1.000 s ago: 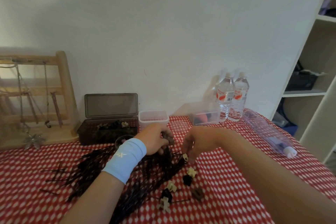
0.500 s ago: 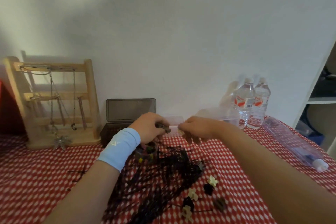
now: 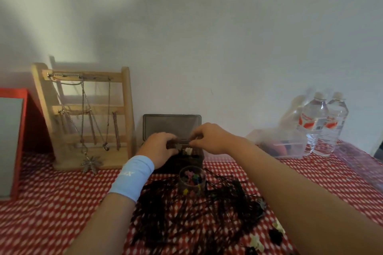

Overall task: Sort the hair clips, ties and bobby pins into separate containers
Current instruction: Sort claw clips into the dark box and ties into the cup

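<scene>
Brown hair clip (image 3: 176,145) is held between both hands, its long axis running 9 to 3 o'clock, directly over the open dark box (image 3: 198,160). The left hand (image 3: 159,148) curls its fingers round the 9 o'clock end. The right hand (image 3: 209,138) pinches the 3 o'clock end with its fingertips — blur hides the finer grip. Neither hand is nearer, so the drop looks to be straight down. At 6 o'clock from the box stands a small clear jar (image 3: 191,180), with the bobby pins (image 3: 186,217) further toward 6.
</scene>
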Demonstrator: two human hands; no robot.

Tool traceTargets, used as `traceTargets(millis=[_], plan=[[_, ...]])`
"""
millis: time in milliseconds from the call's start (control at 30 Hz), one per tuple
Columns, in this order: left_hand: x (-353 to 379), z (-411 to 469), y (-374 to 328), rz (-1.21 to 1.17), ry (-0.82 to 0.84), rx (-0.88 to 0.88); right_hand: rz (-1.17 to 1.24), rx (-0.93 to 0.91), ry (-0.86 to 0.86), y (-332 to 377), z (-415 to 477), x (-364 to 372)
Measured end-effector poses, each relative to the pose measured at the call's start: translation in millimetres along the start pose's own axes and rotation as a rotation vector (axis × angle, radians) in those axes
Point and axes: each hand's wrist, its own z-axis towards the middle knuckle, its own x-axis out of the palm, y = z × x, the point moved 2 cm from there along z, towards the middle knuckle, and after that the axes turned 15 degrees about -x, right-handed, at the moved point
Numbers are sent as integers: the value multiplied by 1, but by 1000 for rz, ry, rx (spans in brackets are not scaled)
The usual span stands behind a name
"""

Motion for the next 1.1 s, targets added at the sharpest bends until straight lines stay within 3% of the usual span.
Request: traceTargets(millis=[200,367,600,700,967,1100], plan=[[4,-13,-30,5,-32,142,70,29,-7,-12,-45,-18],[25,-50,-77,-57,154,251,103,102,192,-26,-108,-30],[72,-83,-125,110,408,359,14,157,425,-31,-159,-26],[91,-92,-129,192,467,314,-45,159,359,-33,-171,-17],[90,-93,-122,202,407,287,184,192,212,-39,-193,-30],[90,-97,-129,70,390,230,254,178,122,-40,-194,-31]])
